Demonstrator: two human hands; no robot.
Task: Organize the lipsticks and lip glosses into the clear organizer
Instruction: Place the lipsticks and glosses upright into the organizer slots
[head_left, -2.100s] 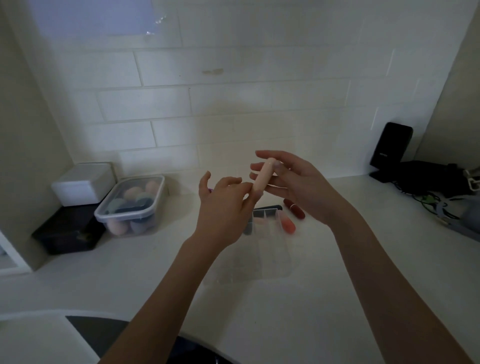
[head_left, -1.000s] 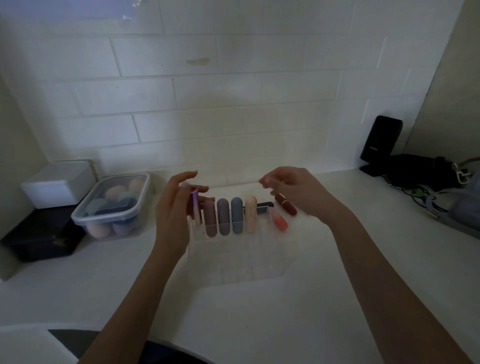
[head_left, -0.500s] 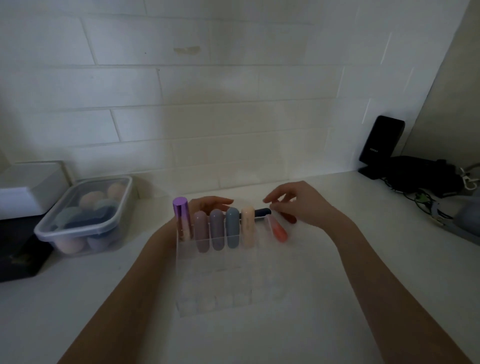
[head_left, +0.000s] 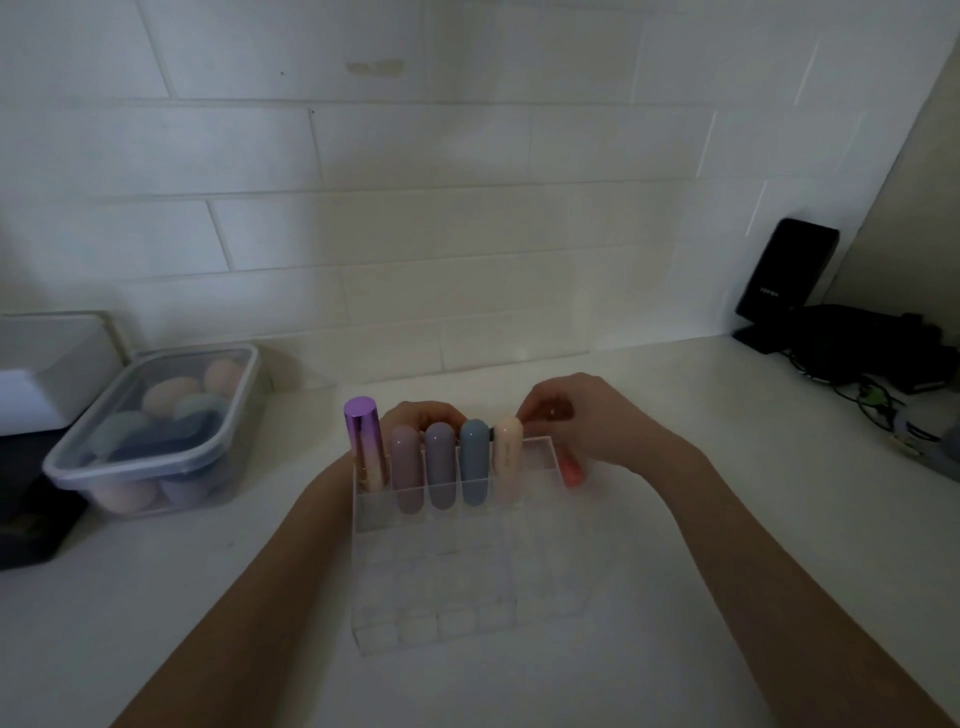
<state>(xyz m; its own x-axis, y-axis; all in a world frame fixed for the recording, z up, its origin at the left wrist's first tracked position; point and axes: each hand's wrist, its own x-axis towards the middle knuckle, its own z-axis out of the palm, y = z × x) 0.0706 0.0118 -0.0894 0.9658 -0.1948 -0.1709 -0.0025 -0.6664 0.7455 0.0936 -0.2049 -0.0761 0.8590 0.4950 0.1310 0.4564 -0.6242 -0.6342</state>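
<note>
The clear organizer (head_left: 457, 587) stands on the white counter in the middle. Its back row holds a purple-capped tube (head_left: 364, 447), a mauve lipstick (head_left: 406, 467), a lavender one (head_left: 440, 462), a blue one (head_left: 474, 460) and a peach one (head_left: 506, 457), all upright. My left hand (head_left: 426, 413) wraps around the organizer's back left corner, mostly hidden by the tubes. Just behind the back right corner, my right hand (head_left: 597, 421) pinches a dark red lipstick (head_left: 551, 413). A coral lip gloss (head_left: 570, 470) lies under that hand. A dark stick (head_left: 491, 430) shows behind the tubes.
A lidded plastic tub of makeup sponges (head_left: 156, 431) sits at the left, with a white box (head_left: 52, 364) and a black box (head_left: 31, 519) beyond it. A black device (head_left: 784, 275) and dark cables (head_left: 872, 358) fill the right corner. The tiled wall stands close behind.
The peach lipstick went into the back row. My left hand set the purple-capped tube in the leftmost slot and settled behind the organizer. My right hand reached down and closed on the dark red lipstick.
</note>
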